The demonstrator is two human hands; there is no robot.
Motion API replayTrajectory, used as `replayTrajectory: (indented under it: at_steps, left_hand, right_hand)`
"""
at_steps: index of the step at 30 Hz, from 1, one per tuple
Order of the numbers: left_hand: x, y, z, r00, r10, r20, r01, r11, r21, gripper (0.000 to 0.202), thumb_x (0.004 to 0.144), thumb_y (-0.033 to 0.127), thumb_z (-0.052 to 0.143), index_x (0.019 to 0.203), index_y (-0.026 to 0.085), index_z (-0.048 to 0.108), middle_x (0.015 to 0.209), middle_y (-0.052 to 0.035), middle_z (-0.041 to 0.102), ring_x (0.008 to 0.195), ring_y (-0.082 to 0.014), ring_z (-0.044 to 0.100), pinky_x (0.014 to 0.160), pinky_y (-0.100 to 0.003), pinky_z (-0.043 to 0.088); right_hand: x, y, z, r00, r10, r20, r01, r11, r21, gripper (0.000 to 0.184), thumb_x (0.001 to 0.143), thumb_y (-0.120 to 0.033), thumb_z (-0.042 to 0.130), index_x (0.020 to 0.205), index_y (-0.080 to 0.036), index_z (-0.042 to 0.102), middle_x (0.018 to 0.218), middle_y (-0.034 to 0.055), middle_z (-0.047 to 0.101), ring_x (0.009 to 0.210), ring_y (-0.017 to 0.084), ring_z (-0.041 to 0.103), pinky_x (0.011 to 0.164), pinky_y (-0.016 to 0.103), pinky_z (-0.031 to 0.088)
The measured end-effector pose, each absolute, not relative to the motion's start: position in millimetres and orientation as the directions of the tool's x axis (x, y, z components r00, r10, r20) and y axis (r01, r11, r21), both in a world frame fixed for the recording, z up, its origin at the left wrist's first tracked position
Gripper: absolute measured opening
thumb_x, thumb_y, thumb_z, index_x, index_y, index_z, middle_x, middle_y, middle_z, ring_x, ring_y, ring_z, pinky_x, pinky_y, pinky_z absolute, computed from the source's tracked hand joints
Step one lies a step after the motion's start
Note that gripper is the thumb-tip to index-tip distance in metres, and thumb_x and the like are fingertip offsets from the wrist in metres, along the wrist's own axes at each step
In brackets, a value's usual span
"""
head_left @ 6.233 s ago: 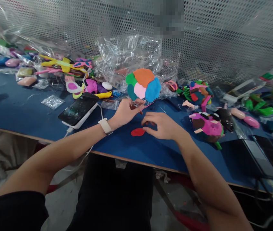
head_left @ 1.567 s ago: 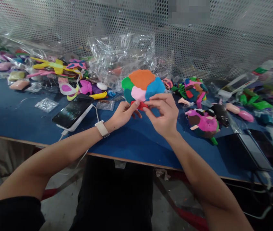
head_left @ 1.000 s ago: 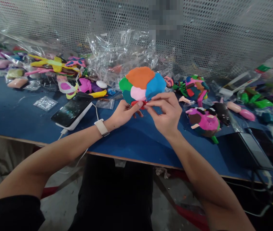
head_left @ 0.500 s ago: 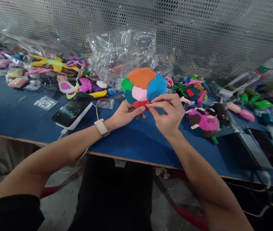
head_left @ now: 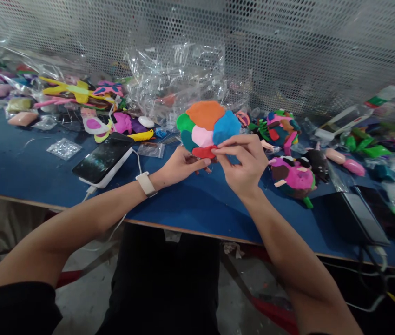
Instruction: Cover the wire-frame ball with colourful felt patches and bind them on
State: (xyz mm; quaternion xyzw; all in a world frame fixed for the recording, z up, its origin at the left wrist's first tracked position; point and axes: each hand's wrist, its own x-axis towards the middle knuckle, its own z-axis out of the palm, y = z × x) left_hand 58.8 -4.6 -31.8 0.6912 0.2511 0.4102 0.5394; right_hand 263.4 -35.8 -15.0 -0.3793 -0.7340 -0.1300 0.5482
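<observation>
A round clay figure [head_left: 207,124] with orange, blue, green, teal and pink patches is held just above the blue table [head_left: 26,163]. My left hand [head_left: 178,164], a white watch on its wrist, grips the figure from below. My right hand [head_left: 244,160] pinches a flat red clay piece [head_left: 202,152] against the figure's lower edge with thumb and forefinger.
A phone on a white power bank [head_left: 102,161] lies left of my hands. Crumpled clear plastic [head_left: 176,79] sits behind the figure. Other clay figures [head_left: 293,174] and a dark tablet [head_left: 359,216] lie to the right. Clay pieces and packets crowd the far left.
The red piece lay flat on the table under my right hand; both hands have since lifted it to the figure's lower edge, where it now sits pressed on.
</observation>
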Motion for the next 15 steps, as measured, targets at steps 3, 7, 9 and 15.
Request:
replayTrajectory:
  at_steps: [3,7,9,15]
  left_hand:
    - [59.0,-3.8,-32.9,0.539,0.784,0.307,-0.105,-0.300,0.948,0.047,0.092,0.060,0.089,0.100,0.014,0.087,0.087,-0.0121,0.087,0.071,-0.0149,0.079,0.065,-0.024,0.062]
    - [58.0,-4.9,-31.9,0.536,0.791,0.295,-0.084,-0.298,0.951,0.052,0.091,0.064,0.089,0.101,0.014,0.087,0.088,-0.0122,0.087,0.074,-0.0173,0.080,0.066,-0.026,0.063]
    - [57.6,-5.3,-31.4,0.523,0.803,0.286,-0.065,-0.297,0.953,0.053,0.089,0.066,0.090,0.095,0.014,0.087,0.086,-0.0120,0.087,0.073,-0.0171,0.079,0.065,-0.026,0.063]
    - [59.7,-1.7,-34.7,0.414,0.866,0.280,-0.063,-0.280,0.958,0.055,0.086,0.067,0.091,0.086,0.012,0.086,0.080,-0.0120,0.085,0.065,-0.0137,0.074,0.059,-0.023,0.058]
  right_hand:
    - [263.9,-34.7,-16.7,-0.106,0.419,0.902,0.710,0.666,-0.226,0.010,0.105,-0.031,0.077,0.095,-0.033,0.081,0.100,0.0043,0.075,0.095,0.025,0.073,0.086,0.050,0.067]
    - [264.5,-32.9,-18.9,-0.093,0.409,0.908,0.717,0.660,-0.224,0.008,0.105,-0.032,0.078,0.097,-0.033,0.081,0.102,0.0051,0.074,0.096,0.026,0.072,0.086,0.049,0.066]
    - [264.3,-32.9,-19.7,-0.093,0.441,0.893,0.725,0.645,-0.243,0.007,0.104,-0.035,0.080,0.098,-0.032,0.081,0.100,0.0052,0.074,0.096,0.027,0.072,0.091,0.050,0.065]
    - [260.3,-34.1,-20.8,-0.166,0.498,0.851,0.753,0.622,-0.217,0.010,0.108,-0.035,0.075,0.113,-0.033,0.083,0.099,0.0044,0.082,0.103,0.029,0.075,0.100,0.054,0.065]
